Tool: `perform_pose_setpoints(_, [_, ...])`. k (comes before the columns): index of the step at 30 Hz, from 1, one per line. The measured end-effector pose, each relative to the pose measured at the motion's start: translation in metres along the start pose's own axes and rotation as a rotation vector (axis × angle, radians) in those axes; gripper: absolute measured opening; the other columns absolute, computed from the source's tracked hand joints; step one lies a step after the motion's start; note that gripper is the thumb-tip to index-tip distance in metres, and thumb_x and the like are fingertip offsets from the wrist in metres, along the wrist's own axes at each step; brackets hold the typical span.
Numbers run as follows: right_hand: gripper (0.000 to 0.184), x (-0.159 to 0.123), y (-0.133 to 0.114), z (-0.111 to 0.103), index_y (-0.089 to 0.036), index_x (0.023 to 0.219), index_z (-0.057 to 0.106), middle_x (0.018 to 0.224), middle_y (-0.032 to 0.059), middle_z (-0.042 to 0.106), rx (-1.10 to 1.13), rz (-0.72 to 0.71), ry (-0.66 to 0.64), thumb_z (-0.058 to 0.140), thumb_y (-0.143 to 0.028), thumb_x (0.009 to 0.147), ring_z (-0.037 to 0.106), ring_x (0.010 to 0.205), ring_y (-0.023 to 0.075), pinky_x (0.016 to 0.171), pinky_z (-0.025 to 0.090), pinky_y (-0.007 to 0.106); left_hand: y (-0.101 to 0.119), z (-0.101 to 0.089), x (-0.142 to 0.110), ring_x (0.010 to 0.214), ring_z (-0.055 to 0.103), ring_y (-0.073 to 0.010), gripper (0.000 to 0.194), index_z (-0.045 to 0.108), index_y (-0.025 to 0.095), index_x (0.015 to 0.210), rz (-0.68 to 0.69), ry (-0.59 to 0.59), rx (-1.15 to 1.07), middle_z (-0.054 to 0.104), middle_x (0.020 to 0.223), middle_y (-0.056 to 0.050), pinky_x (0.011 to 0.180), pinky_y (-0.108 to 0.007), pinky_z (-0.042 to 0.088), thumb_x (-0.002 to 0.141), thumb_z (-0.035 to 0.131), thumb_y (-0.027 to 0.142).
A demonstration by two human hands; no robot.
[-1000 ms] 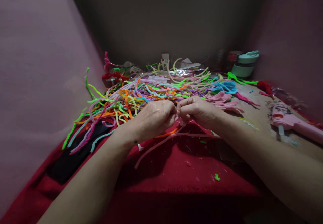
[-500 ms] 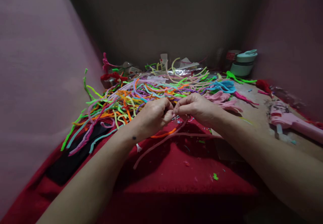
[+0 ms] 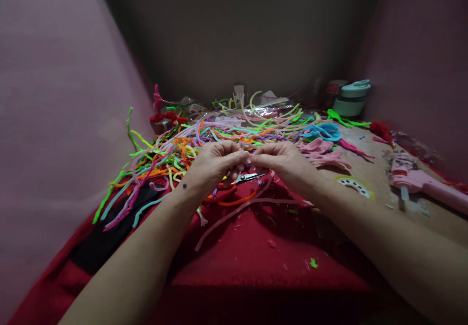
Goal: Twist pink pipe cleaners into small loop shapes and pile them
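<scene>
My left hand [image 3: 221,161] and my right hand [image 3: 280,161] meet fingertip to fingertip above the red cloth [image 3: 256,261]. Both are closed in a pinch on a small pink bit [image 3: 249,160] that looks like pipe cleaner; the fingers hide most of it. Below them lie the metal blades of scissors [image 3: 249,177], their handles hidden. Long pink pipe cleaners [image 3: 226,223] cross on the cloth under my hands, beside an orange pipe cleaner [image 3: 234,202]. Just behind my hands spreads a tangled heap of coloured pipe cleaners [image 3: 175,144].
At the right lie a pink glue gun [image 3: 420,178] and a white and yellow ring [image 3: 354,187], partly behind my forearm. Bundles of blue pipe cleaners [image 3: 323,131] and pink loops [image 3: 321,152] sit nearby. A mint-lidded bottle [image 3: 351,99] stands at the back right. Black cloth [image 3: 95,247] lies left.
My left hand has turned and shifted slightly left, its thumb now stretched toward my right fingertips. The scissor blades and the white and yellow ring show more. The view has shifted slightly.
</scene>
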State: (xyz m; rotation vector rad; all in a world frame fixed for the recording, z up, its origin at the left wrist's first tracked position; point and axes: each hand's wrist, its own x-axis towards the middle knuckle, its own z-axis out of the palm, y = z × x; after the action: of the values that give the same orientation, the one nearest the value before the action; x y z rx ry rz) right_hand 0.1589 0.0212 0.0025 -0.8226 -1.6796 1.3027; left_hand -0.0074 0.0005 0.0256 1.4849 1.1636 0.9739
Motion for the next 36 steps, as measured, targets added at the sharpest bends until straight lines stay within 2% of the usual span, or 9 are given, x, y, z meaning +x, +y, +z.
perform_pose_setpoints(4, [0.020, 0.001, -0.002, -0.003, -0.013, 0.063, 0.063, 0.057, -0.0010, 0.052, -0.128, 0.007, -0.135, 0.060, -0.031, 0.071, 0.043, 0.054, 0.0089, 0.053, 0.031, 0.024, 0.006, 0.000, -0.003, 0.033, 0.040, -0.0032, 0.018, 0.057, 0.013, 0.061, -0.059, -0.008, 0.039, 0.050, 0.045, 0.004, 0.031, -0.014, 0.027, 0.069, 0.066, 0.026])
perform_pose_setpoints(7, [0.024, 0.000, -0.002, -0.004, -0.013, 0.059, 0.062, 0.053, -0.0012, 0.051, -0.143, 0.025, -0.174, 0.059, -0.033, 0.073, 0.042, 0.051, 0.0085, 0.051, 0.030, 0.024, 0.011, 0.000, -0.006, 0.031, 0.041, -0.0034, 0.015, 0.058, 0.013, 0.060, -0.059, -0.008, 0.069, 0.051, 0.043, 0.004, 0.029, -0.014, 0.028, 0.068, 0.066, 0.023])
perform_pose_setpoints(13, [0.032, -0.006, -0.004, 0.007, -0.014, 0.057, 0.058, 0.052, -0.0019, 0.052, 0.071, 0.026, -0.080, 0.060, -0.041, 0.074, 0.040, 0.048, 0.0072, 0.050, 0.030, 0.023, 0.007, -0.006, -0.002, 0.033, 0.044, -0.0040, 0.023, 0.057, 0.014, 0.063, -0.011, 0.095, -0.060, 0.055, 0.048, 0.002, 0.030, -0.015, 0.032, 0.070, 0.067, 0.033])
perform_pose_setpoints(16, [0.032, -0.007, -0.005, 0.011, -0.014, 0.058, 0.057, 0.055, -0.0018, 0.053, 0.151, 0.004, 0.010, 0.062, -0.042, 0.073, 0.043, 0.052, 0.0074, 0.053, 0.033, 0.023, 0.002, -0.010, 0.003, 0.037, 0.047, -0.0041, 0.029, 0.060, 0.013, 0.071, -0.024, 0.055, -0.232, 0.056, 0.054, 0.002, 0.033, -0.015, 0.036, 0.073, 0.063, 0.042])
perform_pose_setpoints(21, [0.029, -0.004, -0.003, 0.011, -0.014, 0.061, 0.057, 0.060, -0.0008, 0.055, 0.196, 0.030, 0.041, 0.064, -0.040, 0.071, 0.045, 0.056, 0.0083, 0.056, 0.035, 0.024, -0.002, -0.006, 0.005, 0.043, 0.050, -0.0032, 0.018, 0.064, 0.013, 0.079, -0.057, -0.017, -0.397, 0.060, 0.063, 0.002, 0.038, -0.015, 0.040, 0.067, 0.071, 0.025])
perform_pose_setpoints(24, [0.028, -0.004, -0.001, 0.010, -0.014, 0.062, 0.057, 0.061, -0.0006, 0.055, 0.208, 0.017, -0.017, 0.061, -0.038, 0.075, 0.044, 0.056, 0.0079, 0.057, 0.034, 0.024, -0.001, 0.000, 0.003, 0.043, 0.050, -0.0027, 0.029, 0.065, 0.018, 0.095, -0.063, 0.004, -0.436, 0.063, 0.068, 0.002, 0.039, -0.014, 0.041, 0.067, 0.070, 0.019])
perform_pose_setpoints(26, [0.028, -0.004, -0.001, 0.009, -0.014, 0.062, 0.056, 0.061, -0.0010, 0.054, 0.223, 0.006, -0.049, 0.059, -0.037, 0.077, 0.043, 0.056, 0.0078, 0.058, 0.034, 0.024, -0.001, 0.002, 0.003, 0.042, 0.049, -0.0025, 0.029, 0.065, 0.018, 0.097, -0.043, -0.002, -0.423, 0.062, 0.066, 0.002, 0.039, -0.014, 0.040, 0.068, 0.069, 0.021])
perform_pose_setpoints(30, [0.026, -0.005, -0.001, 0.008, -0.014, 0.062, 0.056, 0.059, -0.0018, 0.052, 0.223, 0.013, -0.078, 0.060, -0.036, 0.077, 0.043, 0.056, 0.0082, 0.058, 0.034, 0.025, -0.001, 0.002, 0.002, 0.041, 0.049, -0.0035, 0.016, 0.068, 0.014, 0.081, 0.044, 0.023, -0.334, 0.060, 0.059, 0.001, 0.038, -0.014, 0.039, 0.069, 0.068, 0.026])
perform_pose_setpoints(36, [0.022, -0.006, -0.001, 0.007, -0.013, 0.068, 0.059, 0.063, -0.0005, 0.055, 0.283, 0.010, -0.153, 0.058, -0.033, 0.078, 0.044, 0.056, 0.0080, 0.056, 0.033, 0.024, 0.000, 0.004, -0.001, 0.043, 0.050, -0.0065, 0.017, 0.067, 0.014, 0.080, 0.148, 0.082, -0.165, 0.061, 0.060, 0.000, 0.039, -0.018, 0.040, 0.072, 0.064, 0.029])
